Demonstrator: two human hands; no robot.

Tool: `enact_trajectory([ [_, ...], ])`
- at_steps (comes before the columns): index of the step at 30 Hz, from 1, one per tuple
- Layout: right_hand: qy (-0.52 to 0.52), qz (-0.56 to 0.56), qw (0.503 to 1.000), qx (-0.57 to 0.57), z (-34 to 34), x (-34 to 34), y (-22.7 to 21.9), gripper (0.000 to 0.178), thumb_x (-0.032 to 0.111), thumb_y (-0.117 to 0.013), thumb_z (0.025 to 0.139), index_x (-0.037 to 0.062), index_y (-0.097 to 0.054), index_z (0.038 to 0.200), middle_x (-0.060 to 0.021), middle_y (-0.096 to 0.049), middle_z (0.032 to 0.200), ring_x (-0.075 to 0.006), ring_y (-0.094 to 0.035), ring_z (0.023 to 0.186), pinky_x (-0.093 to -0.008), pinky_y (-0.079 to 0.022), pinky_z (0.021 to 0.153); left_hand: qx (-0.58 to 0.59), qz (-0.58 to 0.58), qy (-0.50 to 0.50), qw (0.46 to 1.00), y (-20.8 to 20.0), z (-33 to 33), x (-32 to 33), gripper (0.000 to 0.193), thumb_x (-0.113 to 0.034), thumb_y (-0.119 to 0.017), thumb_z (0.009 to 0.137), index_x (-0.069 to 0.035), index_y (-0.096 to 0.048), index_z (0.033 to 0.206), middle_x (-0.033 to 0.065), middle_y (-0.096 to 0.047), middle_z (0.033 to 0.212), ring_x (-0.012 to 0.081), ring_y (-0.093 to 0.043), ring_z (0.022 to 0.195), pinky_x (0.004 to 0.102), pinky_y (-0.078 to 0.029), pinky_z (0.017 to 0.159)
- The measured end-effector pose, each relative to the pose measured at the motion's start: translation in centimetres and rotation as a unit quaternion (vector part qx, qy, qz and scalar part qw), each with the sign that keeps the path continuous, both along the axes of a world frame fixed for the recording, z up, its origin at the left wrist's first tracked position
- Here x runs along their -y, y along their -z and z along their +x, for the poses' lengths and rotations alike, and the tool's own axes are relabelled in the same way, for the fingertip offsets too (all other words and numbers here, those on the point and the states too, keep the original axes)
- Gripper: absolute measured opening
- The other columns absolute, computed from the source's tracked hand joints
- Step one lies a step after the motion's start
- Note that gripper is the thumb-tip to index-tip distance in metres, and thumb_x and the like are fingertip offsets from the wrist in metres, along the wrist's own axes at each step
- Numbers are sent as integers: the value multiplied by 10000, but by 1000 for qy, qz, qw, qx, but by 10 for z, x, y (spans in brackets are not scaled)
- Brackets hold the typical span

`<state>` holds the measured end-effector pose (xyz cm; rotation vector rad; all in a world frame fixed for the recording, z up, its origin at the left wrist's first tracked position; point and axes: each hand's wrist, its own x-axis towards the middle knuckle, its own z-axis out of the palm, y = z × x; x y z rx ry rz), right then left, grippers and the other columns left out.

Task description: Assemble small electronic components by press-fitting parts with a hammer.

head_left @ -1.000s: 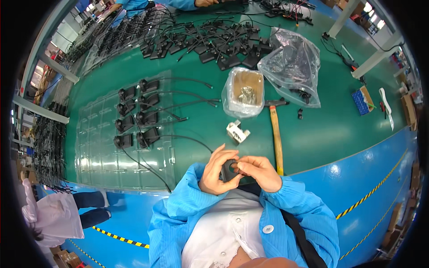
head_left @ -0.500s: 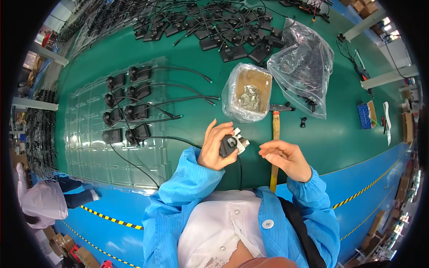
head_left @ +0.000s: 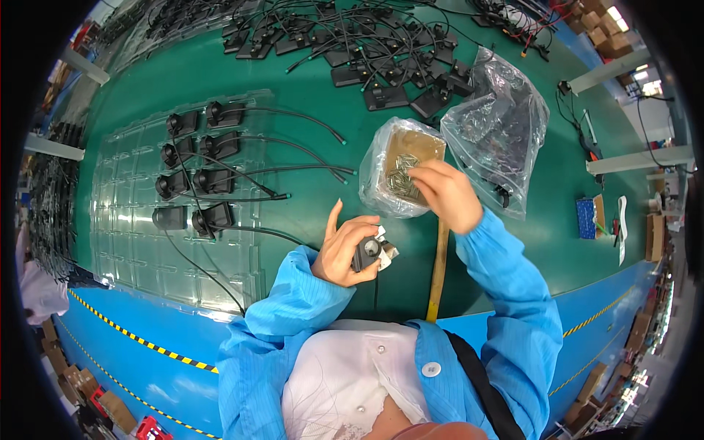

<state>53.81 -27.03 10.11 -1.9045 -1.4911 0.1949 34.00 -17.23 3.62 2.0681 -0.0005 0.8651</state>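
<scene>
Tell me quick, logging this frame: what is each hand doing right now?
Left hand: closed around a small black part.
Right hand: fingers pinched in the open bag of small metal pieces; a held piece cannot be told.

Seven black modules [head_left: 213, 218] in clear tray [head_left: 132, 242]; two plastic bags [head_left: 499, 132]; one wooden-handled hammer [head_left: 438, 271]

Bright, even overhead light, no hard shadows; soft shadow under right hand [head_left: 446, 195] and left hand [head_left: 345, 253]. Glare spots on clear plastic bag [head_left: 499, 125] and clear plastic tray [head_left: 132, 242]. Strong fisheye bend: green table [head_left: 308, 95] edges curve, black vignette at corners. Centre sharp; rim smeared, clutter at far right and lower left too small to tell. Blown-out highlight top right.
</scene>
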Motion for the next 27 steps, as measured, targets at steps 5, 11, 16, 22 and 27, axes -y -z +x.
enact_trajectory([
  [5, -30, -268, 935, 230, 12, -46, 30, 98, 53, -522, 709, 30, -610, 747, -113, -591, 812, -311, -584, 711, -377, -471, 614, -6, -3, -1, 1000, 1, 1, 1, 481, -131, -661, 577, -32, -491, 1016, 131, -568, 984, 245, -564, 935, 537, -154, 1014],
  [11, -3, -296, 919, 259, 11, -58, 27, 87, 79, -551, 695, 13, -607, 708, -112, -591, 774, -320, -576, 640, -389, -469, 581, -21, -12, 3, 1000, 0, 0, 0, 493, -124, -663, 564, -38, -488, 1017, 128, -570, 990, 240, -563, 925, 542, -136, 1020],
  [16, -15, -178, 973, 149, 15, -44, 23, 53, 51, -587, 669, 1, -574, 679, -97, -565, 715, -292, -532, 553, -371, -441, 536, -29, -19, 5, 999, -2, -1, -1, 497, -117, -663, 556, -45, -488, 1016, 125, -572, 992, 239, -564, 919, 543, -130, 1022],
  [22, 26, -123, 991, 45, 1, -33, 15, 43, -5, -603, 655, -9, -575, 688, -74, -540, 642, -211, -486, 493, -319, -405, 496, -23, -27, -10, 999, 0, -1, 2, 499, -117, -663, 553, -50, -486, 1014, 120, -574, 995, 236, -566, 911, 543, -126, 1024],
  [27, 83, -49, 995, -28, -13, -25, -2, 40, 1, -589, 673, 3, -582, 712, -80, -573, 635, -231, -513, 513, -318, -406, 492, -24, -21, -16, 999, 5, -1, 4, 499, -120, -662, 553, -52, -484, 1015, 114, -577, 995, 230, -568, 904, 544, -125, 1025],
])
